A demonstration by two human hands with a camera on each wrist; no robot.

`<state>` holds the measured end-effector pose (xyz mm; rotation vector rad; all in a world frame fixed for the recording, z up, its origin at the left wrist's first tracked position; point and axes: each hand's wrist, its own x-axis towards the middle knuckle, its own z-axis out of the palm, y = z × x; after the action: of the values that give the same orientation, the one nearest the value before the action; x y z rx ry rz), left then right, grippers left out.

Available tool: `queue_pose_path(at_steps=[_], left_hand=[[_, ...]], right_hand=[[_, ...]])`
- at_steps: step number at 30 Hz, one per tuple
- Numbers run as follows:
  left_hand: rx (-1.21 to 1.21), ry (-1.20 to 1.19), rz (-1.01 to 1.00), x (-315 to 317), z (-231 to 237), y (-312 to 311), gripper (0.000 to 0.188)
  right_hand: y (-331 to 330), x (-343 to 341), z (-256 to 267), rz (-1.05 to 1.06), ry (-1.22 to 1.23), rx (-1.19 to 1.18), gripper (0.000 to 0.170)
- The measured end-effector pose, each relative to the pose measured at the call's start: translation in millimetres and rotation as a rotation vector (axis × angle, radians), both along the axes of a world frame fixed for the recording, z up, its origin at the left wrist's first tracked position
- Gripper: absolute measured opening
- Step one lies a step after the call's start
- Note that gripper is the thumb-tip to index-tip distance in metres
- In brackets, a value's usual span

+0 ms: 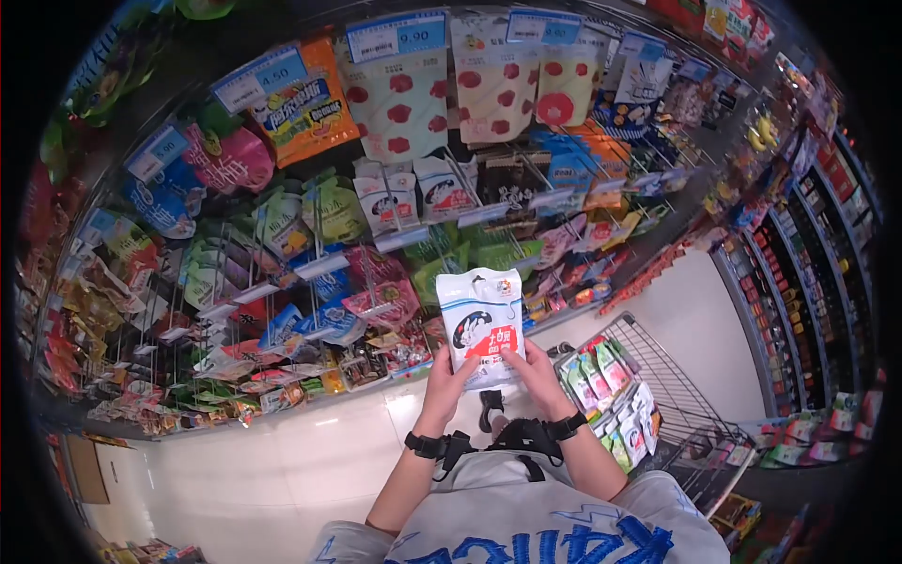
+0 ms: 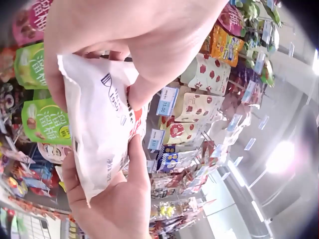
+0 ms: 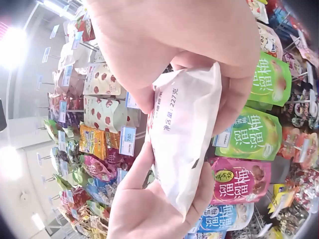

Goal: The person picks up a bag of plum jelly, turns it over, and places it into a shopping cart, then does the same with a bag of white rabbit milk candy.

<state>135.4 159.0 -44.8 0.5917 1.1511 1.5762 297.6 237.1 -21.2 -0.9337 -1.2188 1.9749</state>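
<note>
A white candy bag (image 1: 481, 324) with a rabbit picture and red lettering is held upright in front of the body. The left hand (image 1: 445, 383) grips its lower left side and the right hand (image 1: 543, 378) its lower right, thumbs on the front, fingers behind. The left wrist view shows the bag's white lower edge (image 2: 94, 124) between the left hand (image 2: 144, 30) above and the right hand (image 2: 112, 204) below. In the right wrist view the bag (image 3: 182, 129) lies between the right hand (image 3: 184, 30) and the left hand (image 3: 154, 206).
Hanging snack bags fill the shelf ahead, among them similar white bags (image 1: 387, 199) and green bags (image 1: 338, 209), with price tags (image 1: 406, 36). A wire shopping cart (image 1: 658, 367) holding several bags stands at the right. Pale floor tiles (image 1: 310, 461) lie below.
</note>
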Motion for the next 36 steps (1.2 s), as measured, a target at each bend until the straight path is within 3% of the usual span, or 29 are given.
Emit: queue_pose_path(at_steps=[4,11,13,16,24,27,30,33,36], left_hand=[[0.019,-0.321,-0.031,9,23,-37,0.033],[0.034,-0.359,0.02,19,45,-69,0.035],[0.028,-0.314,0.058,20,49,-72,0.036],[0.049,-0.309,0.103,25,55,-71,0.035],[0.068,-0.209,0.117,68,71,-52,0.036],[-0.003,0.247,0.399,89,83,-53,0.045],[-0.013,0.349,0.249,87,79,-65,0.05],[-0.014,0.286,0.099,103,100,-63,0.052],[0.031,0.266,0.14,108,102,-59,0.053]], right_hand=[[-40,22,14,0.036,0.019,0.009,0.036],[-66,32,28,0.158,0.161,-0.069,0.065],[-63,36,26,0.249,0.2,-0.105,0.075],[-57,42,32,0.321,0.229,-0.083,0.075],[-29,75,40,0.288,0.29,-0.122,0.067],[-22,85,40,0.249,0.262,-0.121,0.065],[-15,93,34,0.229,0.268,-0.142,0.065],[-16,93,45,0.23,0.289,-0.063,0.068],[-15,91,47,0.263,0.333,0.057,0.07]])
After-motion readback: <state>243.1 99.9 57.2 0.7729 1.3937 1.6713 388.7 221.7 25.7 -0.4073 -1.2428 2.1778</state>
